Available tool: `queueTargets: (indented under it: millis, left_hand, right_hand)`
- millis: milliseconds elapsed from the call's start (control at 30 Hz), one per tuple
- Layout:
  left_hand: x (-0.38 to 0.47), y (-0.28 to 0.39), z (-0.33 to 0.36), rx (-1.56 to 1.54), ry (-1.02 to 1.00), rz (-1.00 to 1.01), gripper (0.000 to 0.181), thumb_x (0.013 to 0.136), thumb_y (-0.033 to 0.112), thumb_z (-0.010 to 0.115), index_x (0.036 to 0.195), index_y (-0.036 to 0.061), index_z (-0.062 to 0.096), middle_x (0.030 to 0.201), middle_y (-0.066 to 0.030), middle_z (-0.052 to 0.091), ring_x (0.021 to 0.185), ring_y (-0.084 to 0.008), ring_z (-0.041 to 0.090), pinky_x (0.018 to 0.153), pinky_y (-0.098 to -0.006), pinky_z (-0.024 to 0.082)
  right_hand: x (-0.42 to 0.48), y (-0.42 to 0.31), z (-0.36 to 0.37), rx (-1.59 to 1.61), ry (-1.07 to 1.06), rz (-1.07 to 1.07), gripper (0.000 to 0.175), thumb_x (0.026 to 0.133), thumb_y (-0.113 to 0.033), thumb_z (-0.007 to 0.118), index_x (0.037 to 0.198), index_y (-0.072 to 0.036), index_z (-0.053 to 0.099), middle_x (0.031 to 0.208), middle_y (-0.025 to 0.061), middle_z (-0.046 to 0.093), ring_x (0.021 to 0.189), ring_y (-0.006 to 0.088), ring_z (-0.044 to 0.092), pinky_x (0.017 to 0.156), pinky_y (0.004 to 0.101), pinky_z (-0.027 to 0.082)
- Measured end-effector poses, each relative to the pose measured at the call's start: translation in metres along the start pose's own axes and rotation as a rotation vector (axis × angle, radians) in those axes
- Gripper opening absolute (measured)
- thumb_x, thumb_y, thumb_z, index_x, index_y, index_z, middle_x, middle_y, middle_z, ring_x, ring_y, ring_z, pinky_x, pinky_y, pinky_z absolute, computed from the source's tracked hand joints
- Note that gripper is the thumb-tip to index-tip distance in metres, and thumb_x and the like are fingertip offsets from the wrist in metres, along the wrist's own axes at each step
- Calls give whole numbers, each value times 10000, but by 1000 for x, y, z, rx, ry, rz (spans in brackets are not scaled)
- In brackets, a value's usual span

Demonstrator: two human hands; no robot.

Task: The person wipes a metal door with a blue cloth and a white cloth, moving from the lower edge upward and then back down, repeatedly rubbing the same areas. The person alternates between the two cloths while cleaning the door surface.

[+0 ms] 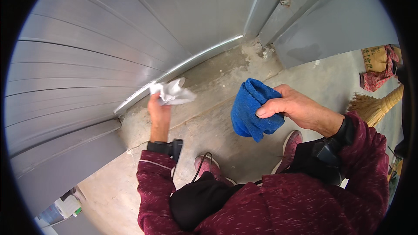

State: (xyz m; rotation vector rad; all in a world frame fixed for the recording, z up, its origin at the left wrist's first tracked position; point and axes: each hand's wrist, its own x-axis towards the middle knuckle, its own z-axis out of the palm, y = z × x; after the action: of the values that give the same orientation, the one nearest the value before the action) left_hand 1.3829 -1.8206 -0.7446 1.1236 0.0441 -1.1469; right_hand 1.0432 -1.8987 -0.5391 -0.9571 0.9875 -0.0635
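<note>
A crumpled white tissue or thin cloth (173,93) is gripped in my left hand (159,112), which is slightly blurred. Behind it runs the bright lower edge of a grey metal door (130,52). My right hand (290,106) holds a folded blue cloth (253,111), with the thumb pressed on its near side and the other fingers mostly hidden behind it. Both cloths are in the air above the concrete floor (209,120), apart from each other.
Grey panels (329,29) flank the door at the right, and a low grey ledge (65,160) at the left. A straw broom (375,104) lies at the right, below a brown printed bag (374,59) and red patterned fabric (377,80). Plastic containers (67,205) stand at the lower left.
</note>
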Motion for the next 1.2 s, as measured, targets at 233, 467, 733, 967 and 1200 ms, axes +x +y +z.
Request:
queueTargets:
  millis: [233, 467, 733, 967, 1200]
  left_hand:
    - [9, -49, 48, -123, -73, -215, 367, 925, 267, 420, 1199, 27, 456, 1163, -124, 527, 1065, -279, 511, 924, -483, 433]
    - [51, -74, 90, -183, -144, -225, 273, 881, 152, 526, 1114, 15, 485, 1078, -126, 557, 1021, -293, 548, 917, -472, 465]
    - [38, -75, 106, 43, 57, -41, 172, 861, 128, 580, 979, 7, 545, 900, -93, 592, 761, -233, 616, 643, -408, 556]
    - [32, -75, 115, 70, 4, 175, 236, 879, 235, 557, 850, 2, 580, 747, -32, 563, 652, -157, 556, 543, -324, 472]
    - [52, -90, 101, 980, 188, 585, 428, 881, 307, 522, 724, -83, 605, 648, -270, 573, 611, -416, 584, 569, -446, 448]
  right_hand:
    - [8, 5, 5, -3, 32, 20, 414, 690, -284, 696, 970, 19, 658, 874, 91, 655, 829, 167, 582, 796, 266, 418]
    - [6, 12, 2, 5, 48, 29, 401, 697, -271, 692, 970, 21, 657, 866, 87, 658, 815, 157, 589, 795, 260, 424]
    - [2, 12, 1, 9, 46, 34, 378, 707, -271, 692, 965, 4, 664, 867, 73, 664, 812, 140, 592, 805, 259, 423]
    - [4, 13, 5, 15, 42, 48, 367, 712, -270, 688, 960, 0, 666, 878, 72, 665, 827, 139, 590, 832, 262, 414]
    - [2, 11, 3, 17, 41, 50, 380, 709, -270, 688, 974, 2, 661, 887, 77, 663, 837, 140, 589, 843, 265, 411]
